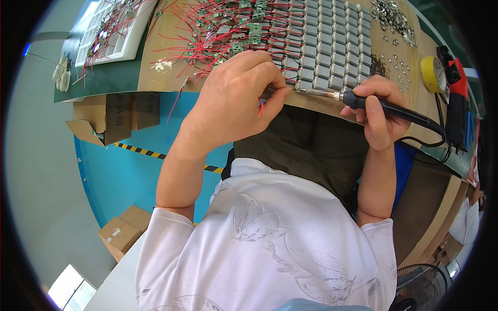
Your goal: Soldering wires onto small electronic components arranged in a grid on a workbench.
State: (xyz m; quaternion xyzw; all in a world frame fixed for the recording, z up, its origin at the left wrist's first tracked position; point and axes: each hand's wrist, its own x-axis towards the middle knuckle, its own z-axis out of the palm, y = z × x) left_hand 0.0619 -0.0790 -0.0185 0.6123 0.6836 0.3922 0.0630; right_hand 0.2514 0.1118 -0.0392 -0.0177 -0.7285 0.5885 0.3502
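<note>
My right hand grips a soldering iron by its black handle. The iron's metal tip points left, at the near edge of several rows of small grey rectangular metal blocks. Close to that tip, the thumb and forefinger of my left hand are pinched together, with a red wire showing between them. What lies right at the fingertips is too small to make out. Beyond my left hand, green circuit boards with many loose red wires lie heaped against the blocks.
Small shiny metal pieces are scattered at the far right. A yellow tape roll stands beside a red and black object, near the iron's cord. At the far left sits a white tray with wired parts. Cardboard boxes stand below the table edge.
</note>
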